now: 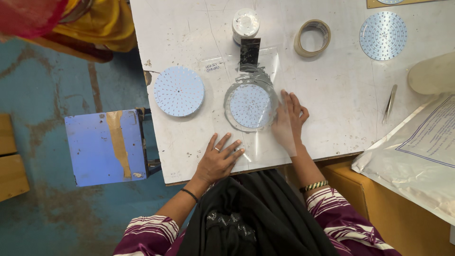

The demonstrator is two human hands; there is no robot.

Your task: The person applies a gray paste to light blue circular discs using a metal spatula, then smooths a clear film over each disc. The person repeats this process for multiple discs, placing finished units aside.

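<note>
My black shawl [256,218] and striped purple sleeves [147,232] lie closest below me, and from them my two hands reach onto the scuffed white table [332,85]. My left hand [219,159] lies flat with fingers spread, palm down on the near corner of a clear plastic sheet [265,118], gripping nothing. My right hand [290,118] is open too, fingers straight and together, pressing on the sheet's right side, part of it seen through the film.

Between my hands and just ahead of them, under the sheet, sits a round white LED board [250,105], dotted with small chips and ringed by smeared grey paste [251,78]. I judge the sheet light, floppy and slick, best held flat by its edges; the disc looks thin, stiff and easily marred, so I'd take it by its rim.

Beyond my fingertips a dark flat scraper [250,53] leans by a small white jar [245,22]. Left of my left hand lies another dotted disc [179,91]. Ahead of my right hand are a tape roll [313,38] and a third disc [383,35]; metal tweezers [390,103] lie right. A blue stool [106,147] stands off to the left.
</note>
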